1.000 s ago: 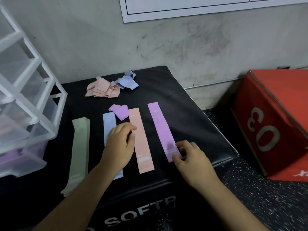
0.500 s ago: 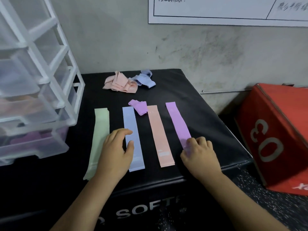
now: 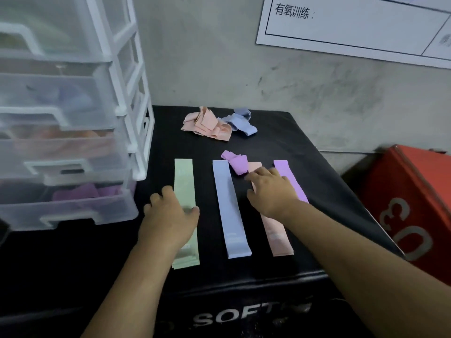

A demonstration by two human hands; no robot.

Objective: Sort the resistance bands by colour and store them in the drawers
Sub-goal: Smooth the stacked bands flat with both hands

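While our left hand (image 3: 170, 215) lies palm down with loosely spread fingers on the green strip (image 3: 184, 181), our right hand (image 3: 271, 191) reaches across the pink strip (image 3: 278, 240) to the crumpled purple band (image 3: 235, 163). That band sits at the far ends of the blue strip (image 3: 230, 211) and the pink one. Our fingertips are at its near edge, but we cannot tell whether they already pinch it or only touch it. The step, as we judge it, is to take this loose band, flatten it and lay it on the purple strip (image 3: 290, 181) just to the right. We should pinch one free fold, not the whole bundle, and lift it straight up so the flat strips beneath are not dragged askew. Thin rubber tends to cling and curl, so we should smooth it from one end to the other. The left hand can then leave the green strip to steady the purple one. A pink heap (image 3: 207, 125) and a blue heap (image 3: 241, 123) wait at the back of the black pad (image 3: 280, 132). The bottom drawer (image 3: 73, 215) of the drawer unit (image 3: 127, 93) shows something purple inside, and it looks like the right home later.
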